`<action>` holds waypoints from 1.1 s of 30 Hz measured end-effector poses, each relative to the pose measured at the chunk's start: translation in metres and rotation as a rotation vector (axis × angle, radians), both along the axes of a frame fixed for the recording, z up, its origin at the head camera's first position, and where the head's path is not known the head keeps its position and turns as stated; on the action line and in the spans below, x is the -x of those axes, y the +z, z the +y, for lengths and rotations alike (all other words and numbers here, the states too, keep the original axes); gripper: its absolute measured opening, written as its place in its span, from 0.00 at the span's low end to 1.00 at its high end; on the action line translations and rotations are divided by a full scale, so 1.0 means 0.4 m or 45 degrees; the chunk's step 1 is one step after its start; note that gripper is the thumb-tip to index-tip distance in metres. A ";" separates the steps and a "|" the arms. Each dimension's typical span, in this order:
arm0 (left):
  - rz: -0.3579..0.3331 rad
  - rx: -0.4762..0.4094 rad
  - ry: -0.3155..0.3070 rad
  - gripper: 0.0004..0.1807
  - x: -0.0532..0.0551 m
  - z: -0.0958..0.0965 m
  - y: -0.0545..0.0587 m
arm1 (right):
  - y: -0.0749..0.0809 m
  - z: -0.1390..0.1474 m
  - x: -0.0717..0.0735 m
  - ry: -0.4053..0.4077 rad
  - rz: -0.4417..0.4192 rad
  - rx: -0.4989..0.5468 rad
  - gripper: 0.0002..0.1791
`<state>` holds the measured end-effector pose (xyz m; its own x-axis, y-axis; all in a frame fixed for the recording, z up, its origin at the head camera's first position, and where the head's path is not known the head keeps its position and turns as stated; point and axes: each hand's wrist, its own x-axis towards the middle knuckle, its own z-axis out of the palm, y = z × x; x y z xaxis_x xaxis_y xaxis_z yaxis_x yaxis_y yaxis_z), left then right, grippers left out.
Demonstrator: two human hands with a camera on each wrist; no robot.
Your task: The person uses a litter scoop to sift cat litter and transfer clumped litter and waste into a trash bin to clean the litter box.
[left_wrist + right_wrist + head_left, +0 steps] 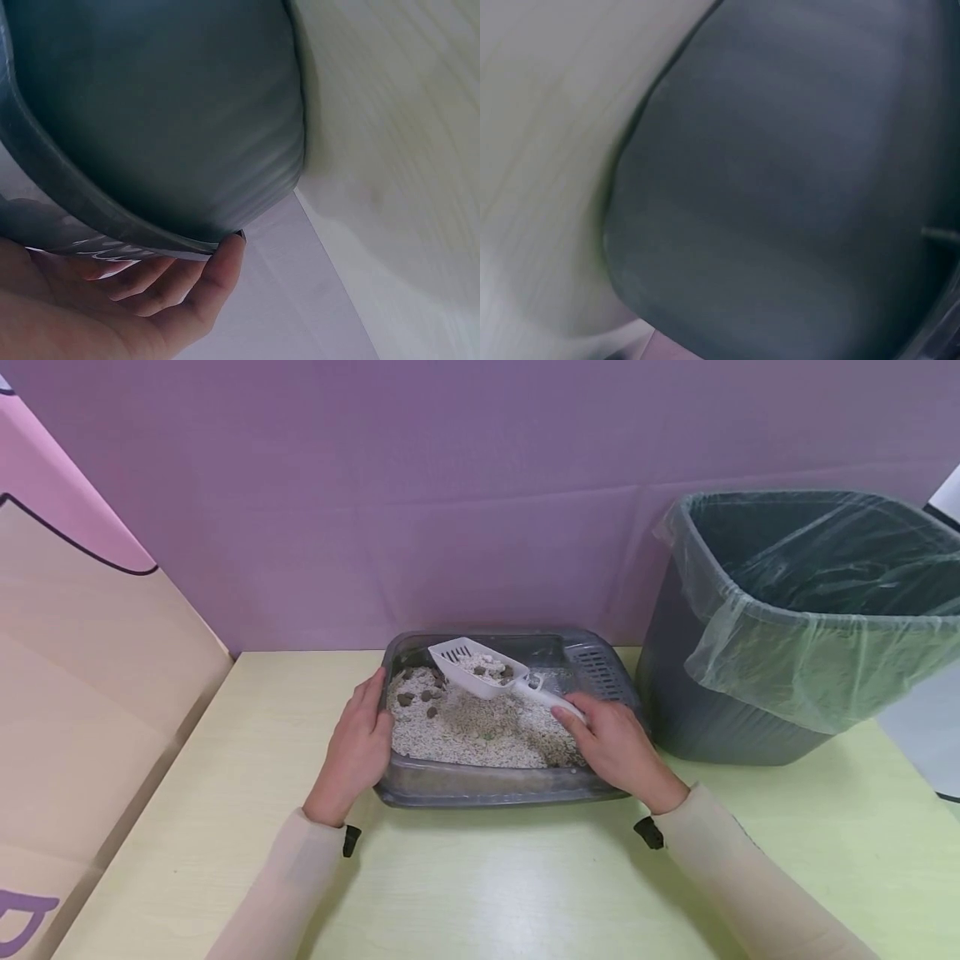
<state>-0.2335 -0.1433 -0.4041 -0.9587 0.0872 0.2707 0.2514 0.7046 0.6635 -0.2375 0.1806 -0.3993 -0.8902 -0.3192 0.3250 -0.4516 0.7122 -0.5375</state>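
A grey litter box (495, 787) stands on the table, holding pale granular litter (423, 739) and several dark clumps (406, 699) at its left. My left hand (358, 747) grips the box's left rim. The left wrist view shows its fingers (217, 281) bent at the rim, beside the box's smooth outer wall (187, 127). With my right hand (618, 747) I hold a white slotted litter scoop (551, 698) by its handle. The scoop is above the litter, carrying litter and a few dark clumps, while loose grains fall beneath it. In the right wrist view the hand is out of sight.
To the right of the box stands a tall dark grey bin (697, 693) lined with a clear plastic bag (795, 668). A purple backdrop (450, 510) rises behind the pale table (495, 877). A blurred dark grey surface (765, 180) fills most of the right wrist view.
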 end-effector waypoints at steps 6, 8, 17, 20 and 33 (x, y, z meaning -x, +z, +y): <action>0.007 0.002 -0.001 0.31 0.001 0.002 -0.001 | 0.001 0.001 -0.004 -0.028 -0.001 0.012 0.19; 0.009 0.002 0.000 0.31 0.001 0.002 0.000 | 0.000 0.002 -0.006 -0.051 0.018 0.027 0.18; 0.009 0.009 0.007 0.31 0.000 0.005 0.008 | -0.005 0.004 -0.009 -0.111 0.151 0.080 0.17; 0.010 0.011 0.006 0.31 0.001 0.006 0.008 | -0.007 0.005 -0.008 -0.117 0.186 0.092 0.16; 0.001 0.008 0.015 0.31 0.000 0.003 0.003 | -0.004 0.003 -0.007 -0.112 0.071 0.060 0.21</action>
